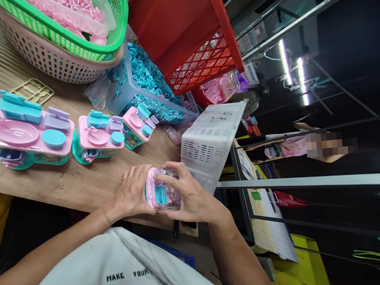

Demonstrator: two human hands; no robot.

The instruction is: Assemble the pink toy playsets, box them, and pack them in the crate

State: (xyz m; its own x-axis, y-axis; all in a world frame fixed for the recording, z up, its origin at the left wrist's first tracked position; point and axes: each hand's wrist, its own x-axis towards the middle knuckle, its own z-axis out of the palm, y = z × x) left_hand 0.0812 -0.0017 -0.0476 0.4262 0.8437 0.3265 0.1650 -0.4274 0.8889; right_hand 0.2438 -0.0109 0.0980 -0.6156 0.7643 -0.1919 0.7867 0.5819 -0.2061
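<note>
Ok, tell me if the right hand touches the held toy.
Touching: the head view shows the right hand wrapped around one end of the held toy.

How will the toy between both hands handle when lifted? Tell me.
The toy is probably light, being small and plastic-looking, and its crisp molded shape suggests stiffness. The clear part is shiny and looks thin, so it may slip or flex.

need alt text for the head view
A person's left hand and right hand hold a pink and teal toy with clear plastic at a wooden table's edge. Three pink-topped toy units stand nearby, with a green basket and red crate beyond.
</note>
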